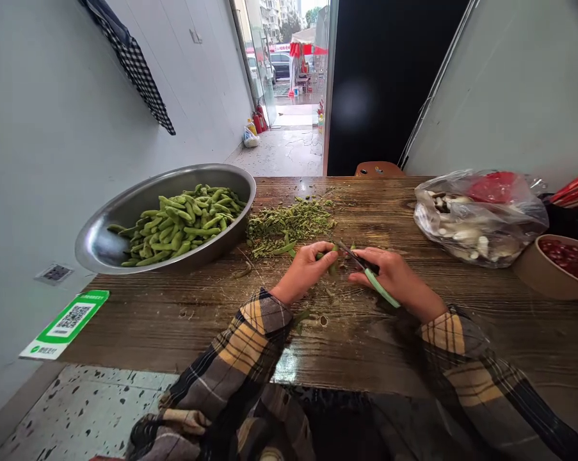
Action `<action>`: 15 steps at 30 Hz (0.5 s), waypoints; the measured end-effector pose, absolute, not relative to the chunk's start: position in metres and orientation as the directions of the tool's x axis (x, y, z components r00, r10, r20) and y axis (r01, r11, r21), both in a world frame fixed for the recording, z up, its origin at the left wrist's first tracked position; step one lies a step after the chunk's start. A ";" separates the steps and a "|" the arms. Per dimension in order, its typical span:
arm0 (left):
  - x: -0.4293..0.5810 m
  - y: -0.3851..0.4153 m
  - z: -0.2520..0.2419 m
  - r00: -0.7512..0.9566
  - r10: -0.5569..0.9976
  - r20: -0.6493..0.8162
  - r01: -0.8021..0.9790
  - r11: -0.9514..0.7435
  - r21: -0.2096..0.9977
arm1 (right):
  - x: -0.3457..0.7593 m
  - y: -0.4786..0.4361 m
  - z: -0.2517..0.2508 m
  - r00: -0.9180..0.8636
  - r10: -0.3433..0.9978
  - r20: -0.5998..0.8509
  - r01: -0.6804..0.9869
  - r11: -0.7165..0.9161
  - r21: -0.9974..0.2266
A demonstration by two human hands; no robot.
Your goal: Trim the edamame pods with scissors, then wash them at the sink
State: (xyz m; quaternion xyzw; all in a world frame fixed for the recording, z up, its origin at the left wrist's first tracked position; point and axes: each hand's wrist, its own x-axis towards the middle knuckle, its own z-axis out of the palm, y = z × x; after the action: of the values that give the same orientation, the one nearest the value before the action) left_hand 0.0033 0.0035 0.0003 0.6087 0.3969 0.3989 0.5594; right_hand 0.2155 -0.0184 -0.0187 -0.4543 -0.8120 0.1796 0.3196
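My left hand [304, 271] pinches a green bean pod [332, 263] over the wooden table [183, 307]. My right hand [395, 280] grips scissors [365, 272] with light green handles, and their dark blades point at the pod's end. Both hands rest close together at the middle of the table. Just beyond them lies a heap of cut pod tips [289, 223]. A wide metal basin [120, 211] at the left holds many green pods [183, 224].
A clear plastic bag of mushrooms [475, 221] lies at the right, beside a brown bowl of red bits [557, 269]. A green QR sticker [65, 323] is on the left wall. An open doorway to the street lies beyond the table's far edge.
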 end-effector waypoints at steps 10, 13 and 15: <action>-0.008 0.018 0.003 0.235 0.961 -0.143 -0.558 0.254 0.790 | 0.218 -0.016 -0.018 -0.278 0.881 0.383 0.661 0.465 -0.589; -0.007 0.017 0.003 0.245 0.957 -0.158 -0.583 0.276 0.765 | 0.214 -0.017 -0.020 -0.299 0.881 0.366 0.673 0.467 -0.574; -0.005 0.015 0.002 0.254 0.953 -0.164 -0.584 0.286 0.759 | 0.213 -0.018 -0.021 -0.305 0.881 0.361 0.674 0.468 -0.571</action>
State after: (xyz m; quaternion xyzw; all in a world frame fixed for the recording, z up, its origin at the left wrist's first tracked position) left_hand -0.0052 0.0150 0.0020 0.2908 0.3171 0.5217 0.7366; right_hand 0.2125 -0.0182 -0.0207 -0.4908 -0.7922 0.1583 0.3262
